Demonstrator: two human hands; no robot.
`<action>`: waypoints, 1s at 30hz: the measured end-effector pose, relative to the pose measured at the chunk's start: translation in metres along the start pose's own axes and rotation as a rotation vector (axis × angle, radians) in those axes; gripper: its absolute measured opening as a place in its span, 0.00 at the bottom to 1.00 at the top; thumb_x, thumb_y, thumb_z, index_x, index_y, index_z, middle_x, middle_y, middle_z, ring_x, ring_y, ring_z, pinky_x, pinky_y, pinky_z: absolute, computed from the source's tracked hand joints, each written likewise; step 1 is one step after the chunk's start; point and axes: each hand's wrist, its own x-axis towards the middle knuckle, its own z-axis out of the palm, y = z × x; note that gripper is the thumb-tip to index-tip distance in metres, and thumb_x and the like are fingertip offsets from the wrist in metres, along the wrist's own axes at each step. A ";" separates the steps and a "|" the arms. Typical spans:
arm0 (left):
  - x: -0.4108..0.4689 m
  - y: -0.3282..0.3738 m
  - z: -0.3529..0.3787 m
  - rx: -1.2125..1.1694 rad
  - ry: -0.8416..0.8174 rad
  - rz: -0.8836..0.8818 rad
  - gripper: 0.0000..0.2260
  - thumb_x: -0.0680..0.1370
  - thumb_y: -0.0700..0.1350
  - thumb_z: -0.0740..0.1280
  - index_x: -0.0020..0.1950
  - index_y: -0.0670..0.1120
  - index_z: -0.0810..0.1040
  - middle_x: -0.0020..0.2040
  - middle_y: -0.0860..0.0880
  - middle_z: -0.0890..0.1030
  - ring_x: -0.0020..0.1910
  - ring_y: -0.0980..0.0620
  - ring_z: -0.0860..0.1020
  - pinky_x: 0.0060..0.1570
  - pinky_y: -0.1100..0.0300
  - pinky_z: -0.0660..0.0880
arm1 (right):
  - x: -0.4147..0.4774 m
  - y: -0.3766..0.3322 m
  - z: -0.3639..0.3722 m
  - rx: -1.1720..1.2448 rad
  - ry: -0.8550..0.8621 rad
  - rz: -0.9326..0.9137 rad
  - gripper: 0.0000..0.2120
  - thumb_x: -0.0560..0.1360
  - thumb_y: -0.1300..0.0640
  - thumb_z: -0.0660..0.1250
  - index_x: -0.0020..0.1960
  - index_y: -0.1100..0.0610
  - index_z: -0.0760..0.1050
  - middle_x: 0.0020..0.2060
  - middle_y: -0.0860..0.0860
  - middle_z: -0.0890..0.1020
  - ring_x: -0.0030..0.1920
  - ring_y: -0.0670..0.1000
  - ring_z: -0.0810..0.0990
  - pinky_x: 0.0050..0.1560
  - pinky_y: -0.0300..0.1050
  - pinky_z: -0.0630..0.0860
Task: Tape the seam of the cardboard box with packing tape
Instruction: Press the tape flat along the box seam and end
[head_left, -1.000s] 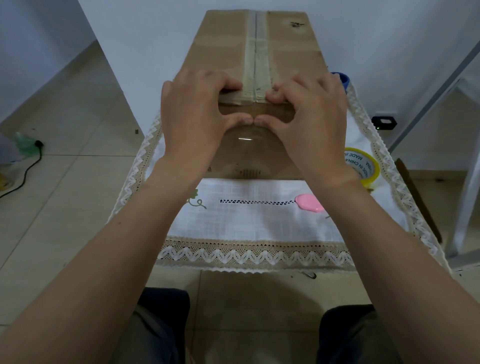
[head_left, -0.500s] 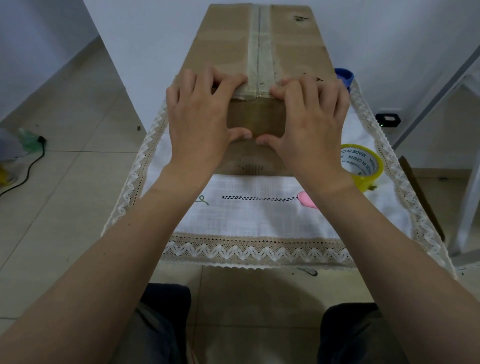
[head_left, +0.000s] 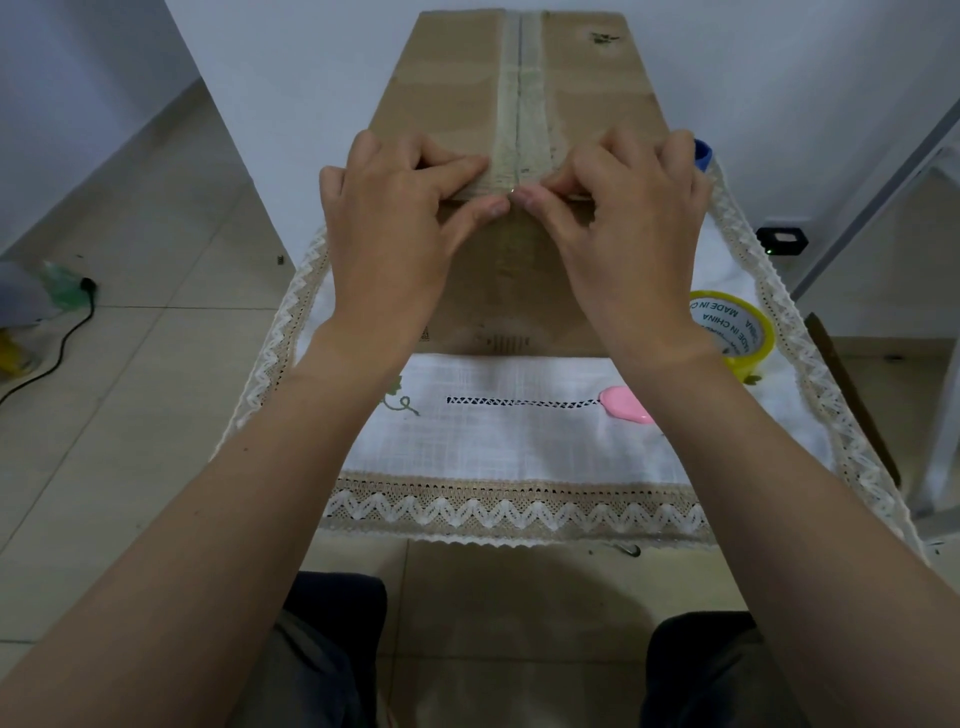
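Note:
A long brown cardboard box (head_left: 447, 93) stands on the table, its top seam (head_left: 519, 88) covered by a strip of clear tape running away from me. My left hand (head_left: 395, 228) and my right hand (head_left: 623, 234) both press on the box's near top edge, fingers on top and thumbs meeting at the front face, right where the tape folds over the corner. Neither hand holds anything loose. A yellow-cored roll of packing tape (head_left: 735, 327) lies on the cloth to the right of the box.
A white cloth with lace trim (head_left: 519, 447) covers the small table. A pink cutter (head_left: 626, 413) lies near my right forearm. A blue object (head_left: 702, 154) peeks out behind my right hand. A black cable (head_left: 62, 338) crosses the tiled floor at left. A metal frame (head_left: 883, 182) stands right.
Both hands slid up the box's front face to its top edge. The thumbs, first low on the front, now meet at the corner over the tape.

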 end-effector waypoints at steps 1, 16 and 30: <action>-0.001 -0.001 0.001 0.007 0.003 0.005 0.20 0.76 0.65 0.68 0.63 0.58 0.84 0.54 0.56 0.82 0.58 0.46 0.75 0.53 0.56 0.57 | -0.001 0.000 0.001 0.004 0.001 -0.010 0.19 0.76 0.34 0.66 0.43 0.49 0.81 0.46 0.48 0.81 0.54 0.59 0.75 0.56 0.55 0.67; -0.006 -0.001 -0.003 0.067 -0.076 0.029 0.28 0.69 0.64 0.74 0.67 0.58 0.81 0.59 0.56 0.80 0.60 0.44 0.73 0.54 0.56 0.57 | -0.008 0.002 -0.003 -0.093 -0.058 -0.079 0.20 0.70 0.36 0.73 0.50 0.50 0.79 0.50 0.50 0.80 0.55 0.61 0.75 0.56 0.55 0.68; -0.010 0.003 0.000 0.213 -0.098 0.027 0.37 0.60 0.64 0.80 0.67 0.56 0.78 0.59 0.49 0.78 0.59 0.41 0.74 0.56 0.48 0.66 | -0.022 0.003 0.003 -0.256 -0.080 -0.122 0.31 0.66 0.35 0.76 0.60 0.53 0.75 0.59 0.54 0.78 0.59 0.62 0.76 0.67 0.59 0.68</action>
